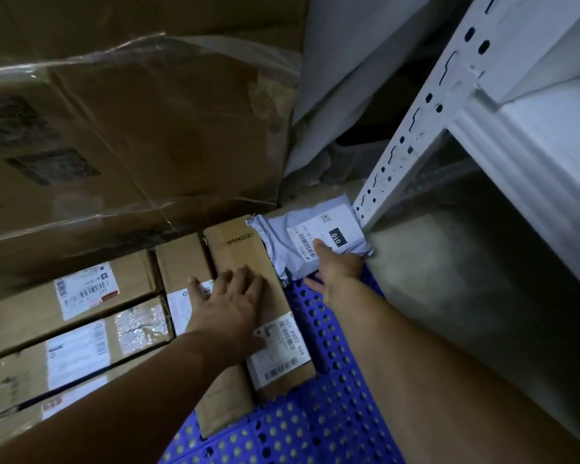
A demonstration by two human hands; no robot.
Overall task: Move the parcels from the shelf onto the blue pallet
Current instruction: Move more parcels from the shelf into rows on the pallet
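Single head-worn wide-angle view, looking steeply down, close over blue pallet (318,426) and shelf upright (412,128)

Blue perforated pallet (318,426), brown cartons (238,259)

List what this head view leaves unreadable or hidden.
- Grey bag: near edge hidden by the right hand; whether it rests on the pallet cannot be told.
- Long box: middle covered by the left hand.
- Labels on the left boxes: too blurred to read.
- Shelf: cut off by the right edge; no parcels show on it.
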